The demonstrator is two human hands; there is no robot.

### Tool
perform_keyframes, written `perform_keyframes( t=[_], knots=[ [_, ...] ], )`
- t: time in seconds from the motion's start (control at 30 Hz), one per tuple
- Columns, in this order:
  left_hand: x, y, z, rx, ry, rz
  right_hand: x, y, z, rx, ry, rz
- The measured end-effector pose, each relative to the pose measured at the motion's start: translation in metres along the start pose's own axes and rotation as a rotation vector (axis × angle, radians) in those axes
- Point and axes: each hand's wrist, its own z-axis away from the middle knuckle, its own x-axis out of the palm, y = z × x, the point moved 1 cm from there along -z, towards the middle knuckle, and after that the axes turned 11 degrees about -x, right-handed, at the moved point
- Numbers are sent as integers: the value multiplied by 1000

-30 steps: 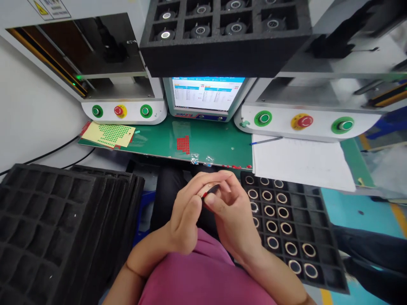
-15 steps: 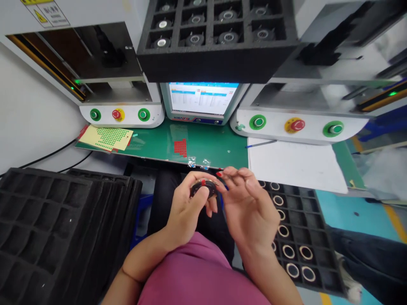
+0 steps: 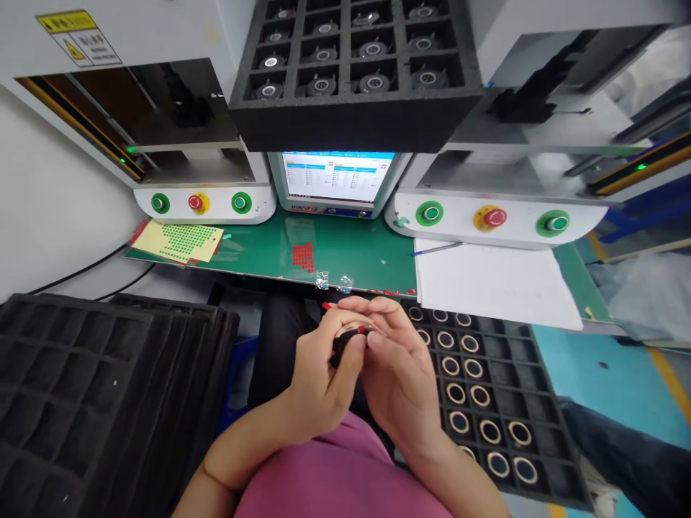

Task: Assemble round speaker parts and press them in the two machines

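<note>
In front of my lap, my left hand (image 3: 324, 374) grips a round black part (image 3: 340, 344) with a gold-coloured rim, thumb on its face. A small red sticker (image 3: 361, 329) shows at its edge. My right hand (image 3: 402, 360) closes around the part from the right, its thumb tip at the edge beside the sticker. Another red piece (image 3: 327, 306) stands out by the right hand's fingertips. The fingers hide much of the part.
A green bench (image 3: 253, 252) holds a red sticker sheet (image 3: 303, 257), a yellow sheet (image 3: 183, 241) and white papers (image 3: 497, 284). Overhead is a black foam tray (image 3: 350, 122). A tray of gold-rimmed rings (image 3: 490, 432) lies right; stacked foam trays (image 3: 70, 388) stand left.
My right hand has moved left and closed in on the round part, its fingers now curled around it. The left hand still holds the part. The view has shifted slightly.
</note>
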Motion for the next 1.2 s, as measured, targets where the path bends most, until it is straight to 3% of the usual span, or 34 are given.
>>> perform_keyframes(
  t=[0.23,0.67,0.87,1.0,1.13,1.2],
  knots=[
    [0,7,0,127,-13,-97,6,4,3,-72,63,3],
    [3,3,0,284,84,-399,17,15,5,-71,246,-41],
    [3,2,-2,358,29,-382,17,11,8,-117,272,-21],
    [1,2,-1,212,-52,-155,11,2,11,-59,188,20],
    [2,3,-1,-129,-259,540,6,-7,17,-84,57,103],
    [4,5,-1,-204,-332,804,5,-8,21,-134,38,145]
  ],
)
